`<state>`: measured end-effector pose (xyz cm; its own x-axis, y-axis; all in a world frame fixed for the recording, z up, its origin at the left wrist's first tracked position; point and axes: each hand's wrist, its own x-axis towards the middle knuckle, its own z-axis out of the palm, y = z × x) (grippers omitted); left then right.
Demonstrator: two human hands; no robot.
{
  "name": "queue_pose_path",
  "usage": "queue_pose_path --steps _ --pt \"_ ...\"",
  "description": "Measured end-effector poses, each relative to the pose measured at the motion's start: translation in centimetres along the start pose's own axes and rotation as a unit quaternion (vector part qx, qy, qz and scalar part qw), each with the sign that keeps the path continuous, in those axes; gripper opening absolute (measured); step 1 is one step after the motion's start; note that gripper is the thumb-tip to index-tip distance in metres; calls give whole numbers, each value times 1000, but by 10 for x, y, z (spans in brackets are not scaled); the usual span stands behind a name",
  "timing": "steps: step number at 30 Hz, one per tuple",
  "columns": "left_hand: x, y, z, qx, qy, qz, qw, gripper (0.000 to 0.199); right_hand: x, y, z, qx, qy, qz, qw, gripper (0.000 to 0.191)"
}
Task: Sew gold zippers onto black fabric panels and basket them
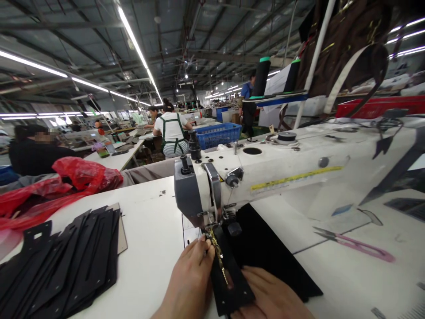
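Note:
A black panel (233, 290) with a slot and a gold metal zipper (219, 254) set in it lies under the presser foot of a white sewing machine (299, 177). My left hand (194, 272) is closed at the panel's left edge, fingertips pinched together close to the needle. On the panel's lower right side rests my right hand (268, 292), fingers stretched out and lying flat; its thumb is not clearly visible. Beneath and right of the panel spreads a larger black piece (275, 252).
Left on the white table (149, 212) is a pile of black cut panels (76, 261), beside a crumpled red plastic bag (79, 177). Pink-handled thread snips (361, 246) lie to the right. Thread cones (262, 77), a blue basket (217, 135) and several people are farther back.

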<state>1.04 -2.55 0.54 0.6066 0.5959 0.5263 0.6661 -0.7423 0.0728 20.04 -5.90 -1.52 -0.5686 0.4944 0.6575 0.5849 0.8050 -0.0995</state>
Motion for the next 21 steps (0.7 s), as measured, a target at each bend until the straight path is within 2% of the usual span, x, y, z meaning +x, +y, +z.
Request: queue_pose_path --steps 3,6,9,12,16,21 --pt "1 4 -1 -1 -21 -21 1000 30 20 10 -12 -61 -56 47 995 30" --pt "2 7 -2 -1 -31 -55 998 30 44 25 -15 42 -115 120 985 25" --pt "1 8 -4 1 -44 -82 996 28 61 42 -13 172 -162 103 966 16" --pt "1 9 -7 -3 -62 -84 995 28 67 54 -11 201 -192 71 958 12" --pt "2 11 -8 -2 -63 -87 994 29 66 57 -10 171 -194 81 963 16" --pt "0 13 -5 0 -63 -86 994 29 64 52 3 100 -149 165 970 15"
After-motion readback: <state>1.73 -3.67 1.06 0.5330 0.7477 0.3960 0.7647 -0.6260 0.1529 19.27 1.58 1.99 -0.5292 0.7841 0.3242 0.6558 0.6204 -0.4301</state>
